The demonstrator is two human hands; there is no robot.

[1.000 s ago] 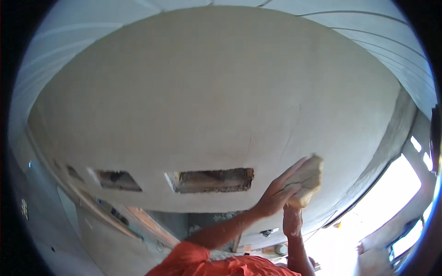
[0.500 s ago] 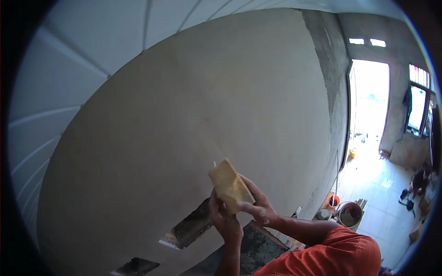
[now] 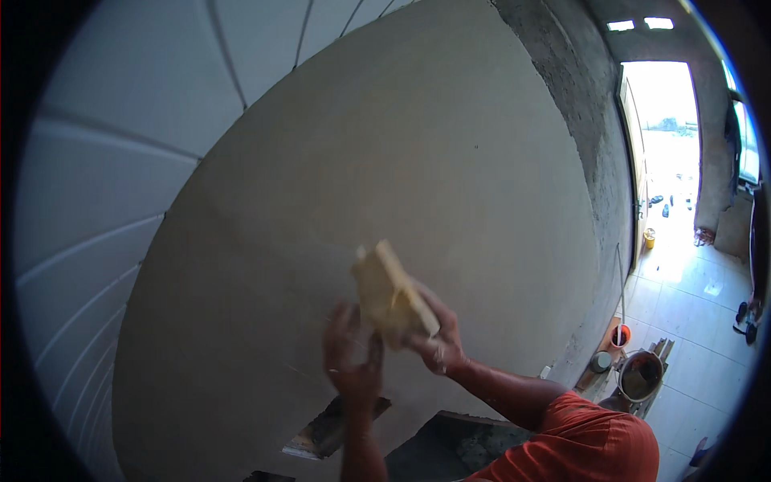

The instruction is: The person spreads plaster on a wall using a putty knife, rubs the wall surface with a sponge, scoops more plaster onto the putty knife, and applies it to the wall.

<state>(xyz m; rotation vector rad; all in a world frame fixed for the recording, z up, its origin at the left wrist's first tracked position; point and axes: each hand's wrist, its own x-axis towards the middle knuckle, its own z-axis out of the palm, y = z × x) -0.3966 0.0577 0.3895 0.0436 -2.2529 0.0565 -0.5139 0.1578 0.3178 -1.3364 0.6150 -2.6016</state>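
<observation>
Raised in front of a plastered wall point(image 3: 401, 177), my right hand point(image 3: 440, 341) grips a pale yellow block that looks like a sponge point(image 3: 387, 293). Its surface is worn, with a fold or split along one side. Just left of the sponge is my left hand point(image 3: 351, 353), its fingers apart and smeared by motion, apparently holding nothing. Light smudges mark my right thumb. Some of my right fingers are hidden behind the sponge.
Below my left hand is a dark rectangular recess point(image 3: 329, 430) in the wall. A large bucket point(image 3: 641, 376), an orange bucket point(image 3: 620, 336) and planks stand on the tiled floor at right. Farther back are a bright doorway point(image 3: 660, 145) and a yellow container point(image 3: 649, 238).
My left hand has let go of the sponge and moved left of it. My right hand has lifted the sponge slightly and turned it. The view has shifted too.
</observation>
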